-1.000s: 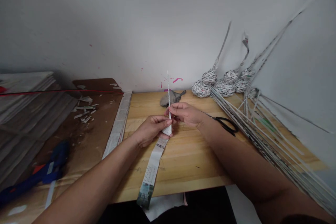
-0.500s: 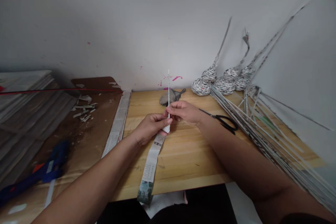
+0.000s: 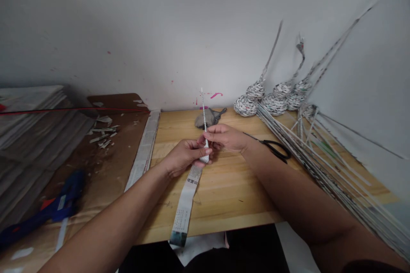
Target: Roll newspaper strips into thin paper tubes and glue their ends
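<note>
A long strip of newspaper [image 3: 186, 204] hangs from my hands over the front edge of the wooden board. Its upper part is rolled into a thin paper tube [image 3: 203, 111] that points up toward the wall. My left hand [image 3: 185, 155] pinches the strip between thumb and fingers where flat paper meets the roll. Just above, my right hand [image 3: 226, 137] closes its fingertips round the tube. Behind the tube lies a grey cloth-like lump [image 3: 209, 118]. Black-handled scissors [image 3: 277, 148] rest beside my right forearm, which partly covers them.
Woven paper gourd shapes [image 3: 246, 105] stand along the wall. A bundle of paper tubes [image 3: 307, 168] lies at right. To the left are a newspaper strip stack [image 3: 144, 153], paper scraps [image 3: 104, 134], a blue glue gun [image 3: 64, 202] and stacked paper [image 3: 35, 136].
The paper tube's tip has tilted slightly left. The hanging strip's lower end has drawn up a little. Both hands stay in nearly the same place.
</note>
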`<state>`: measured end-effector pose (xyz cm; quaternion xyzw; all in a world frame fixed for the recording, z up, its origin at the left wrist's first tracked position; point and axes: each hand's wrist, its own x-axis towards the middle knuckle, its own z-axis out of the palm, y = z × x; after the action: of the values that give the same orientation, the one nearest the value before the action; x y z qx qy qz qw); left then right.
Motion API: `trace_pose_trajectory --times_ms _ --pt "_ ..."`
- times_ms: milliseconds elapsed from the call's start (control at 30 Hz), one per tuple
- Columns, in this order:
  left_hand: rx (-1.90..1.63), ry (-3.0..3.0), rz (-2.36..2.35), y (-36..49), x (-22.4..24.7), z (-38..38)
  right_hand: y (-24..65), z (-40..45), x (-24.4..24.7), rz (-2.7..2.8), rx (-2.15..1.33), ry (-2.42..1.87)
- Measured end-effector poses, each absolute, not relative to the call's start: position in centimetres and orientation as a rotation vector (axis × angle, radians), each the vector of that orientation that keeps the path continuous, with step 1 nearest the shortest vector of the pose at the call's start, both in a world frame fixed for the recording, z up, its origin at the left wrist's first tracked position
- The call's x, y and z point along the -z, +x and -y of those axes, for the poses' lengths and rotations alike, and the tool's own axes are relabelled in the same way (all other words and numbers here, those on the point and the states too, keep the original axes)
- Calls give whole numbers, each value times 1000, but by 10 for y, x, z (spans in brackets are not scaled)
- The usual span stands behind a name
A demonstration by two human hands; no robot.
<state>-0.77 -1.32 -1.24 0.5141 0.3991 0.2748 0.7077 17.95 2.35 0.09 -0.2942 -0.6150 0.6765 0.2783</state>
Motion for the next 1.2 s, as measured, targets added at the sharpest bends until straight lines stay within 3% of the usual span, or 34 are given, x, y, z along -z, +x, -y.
trace_pose_trajectory --times_ms 833,1200 --pt "-736 1034 -981 -5 13 14 176 -26 0 1684 -1629 -862" --pt "-768 1068 -941 -4 10 15 177 -26 4 1446 -1809 -814"
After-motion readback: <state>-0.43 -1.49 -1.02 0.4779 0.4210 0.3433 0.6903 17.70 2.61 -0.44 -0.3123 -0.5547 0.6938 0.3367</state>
